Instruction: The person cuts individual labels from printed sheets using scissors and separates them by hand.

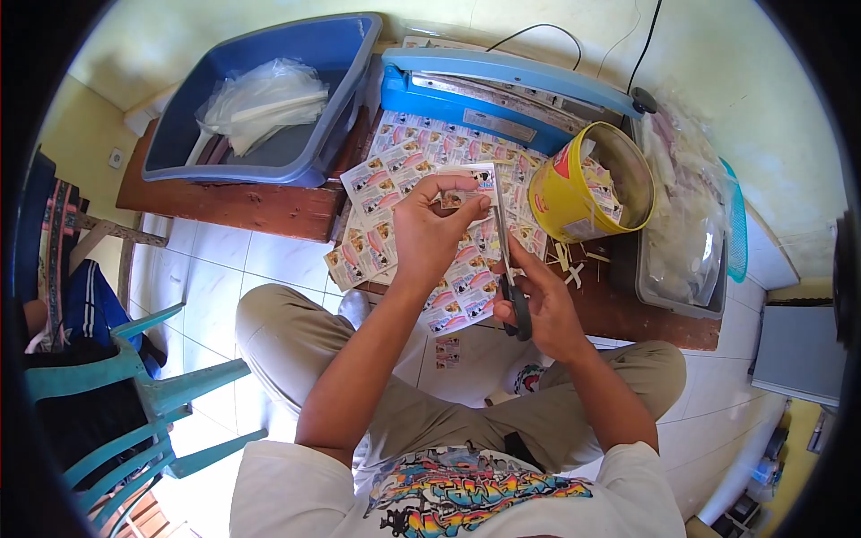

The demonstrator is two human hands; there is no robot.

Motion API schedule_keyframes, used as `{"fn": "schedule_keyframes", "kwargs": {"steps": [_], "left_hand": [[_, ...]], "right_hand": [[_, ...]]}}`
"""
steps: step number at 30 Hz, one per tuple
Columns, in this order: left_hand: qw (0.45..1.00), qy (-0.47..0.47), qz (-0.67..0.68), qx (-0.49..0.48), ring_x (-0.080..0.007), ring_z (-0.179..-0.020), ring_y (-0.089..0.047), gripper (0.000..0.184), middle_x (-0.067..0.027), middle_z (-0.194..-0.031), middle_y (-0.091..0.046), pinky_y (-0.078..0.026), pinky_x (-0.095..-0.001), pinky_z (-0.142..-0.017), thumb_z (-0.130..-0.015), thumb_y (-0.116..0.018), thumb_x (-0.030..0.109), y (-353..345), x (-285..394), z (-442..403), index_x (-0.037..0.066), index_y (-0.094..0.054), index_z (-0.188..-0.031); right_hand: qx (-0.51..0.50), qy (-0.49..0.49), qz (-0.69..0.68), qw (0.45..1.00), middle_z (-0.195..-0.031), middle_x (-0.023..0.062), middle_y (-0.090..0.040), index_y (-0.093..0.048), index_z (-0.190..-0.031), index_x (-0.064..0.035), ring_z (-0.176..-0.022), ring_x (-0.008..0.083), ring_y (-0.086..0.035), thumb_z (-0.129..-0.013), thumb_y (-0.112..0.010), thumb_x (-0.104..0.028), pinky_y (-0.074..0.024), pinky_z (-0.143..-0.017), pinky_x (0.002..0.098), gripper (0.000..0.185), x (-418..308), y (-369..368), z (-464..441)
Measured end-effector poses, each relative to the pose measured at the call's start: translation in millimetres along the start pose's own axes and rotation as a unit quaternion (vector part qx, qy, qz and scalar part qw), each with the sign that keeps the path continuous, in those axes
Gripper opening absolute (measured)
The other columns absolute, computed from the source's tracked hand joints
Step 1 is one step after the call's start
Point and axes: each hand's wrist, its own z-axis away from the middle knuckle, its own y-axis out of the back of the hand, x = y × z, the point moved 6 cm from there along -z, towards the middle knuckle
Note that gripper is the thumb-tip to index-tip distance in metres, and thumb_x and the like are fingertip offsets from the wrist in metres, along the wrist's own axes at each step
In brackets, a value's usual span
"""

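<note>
My left hand (429, 231) pinches a small printed label sheet (482, 175) between thumb and fingers, above the low table. In my right hand (549, 314) is a pair of scissors (517, 309) with black handles, its blades pointing away from me along the right edge of that sheet. Whether the blades are parted is too fine to tell. Under both hands lie larger sheets of printed labels (464, 285), spread and overlapping. Just right of the scissors stands a tilted yellow bucket (558, 195) with cut label pieces (603, 190) inside.
Behind the sheets sits a blue impulse sealer (489, 121) with a long arm. A blue bin (314, 166) holding plastic bags (265, 103) is at left. A grey tray (686, 300) of clear bags stands at right. Paper scraps (574, 269) lie by the bucket; a green chair (130, 372) is left.
</note>
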Motion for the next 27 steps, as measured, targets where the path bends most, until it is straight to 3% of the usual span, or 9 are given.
{"fn": "schedule_keyframes", "kwargs": {"steps": [3, 12, 27], "left_hand": [[1.0, -0.008, 0.01, -0.002, -0.0181, -0.086, -0.077, 0.023, -0.0117, -0.102, -0.076, -0.063, -0.026, -0.073, -0.088, -0.08, -0.003, -2.5, -0.2, 0.6, -0.006, -0.069, -0.108], [1.0, -0.001, 0.015, -0.017, -0.0222, -0.088, -0.078, 0.027, -0.0164, -0.1, -0.076, -0.064, -0.027, -0.076, -0.089, -0.079, -0.002, -5.8, 1.6, 4.6, -0.006, -0.067, -0.114], [1.0, -0.008, 0.01, -0.009, -0.0186, -0.087, -0.077, 0.024, -0.0115, -0.101, -0.075, -0.064, -0.0263, -0.074, -0.088, -0.079, -0.004, -6.3, 1.8, 6.7, -0.006, -0.068, -0.108]], "right_hand": [[0.001, 0.006, -0.03, 1.0, -0.13, 0.0096, -0.053, -0.03, -0.164, -0.0094, -0.097, 0.0147, -0.061, -0.083, -0.086, -0.005, -0.0578, -0.085, 0.0288, 0.098, 4.0, -0.7, -0.4], [0.011, 0.012, -0.019, 1.0, -0.13, 0.0099, -0.054, -0.03, -0.164, -0.0096, -0.097, 0.0141, -0.061, -0.084, -0.085, -0.005, -0.0576, -0.085, 0.0284, 0.098, 3.7, -0.2, -0.8], [0.023, 0.023, 0.003, 0.999, -0.129, 0.0107, -0.054, -0.03, -0.165, -0.0126, -0.097, 0.014, -0.06, -0.083, -0.085, -0.003, -0.0583, -0.085, 0.0285, 0.099, 2.9, -1.1, -1.8]]}}
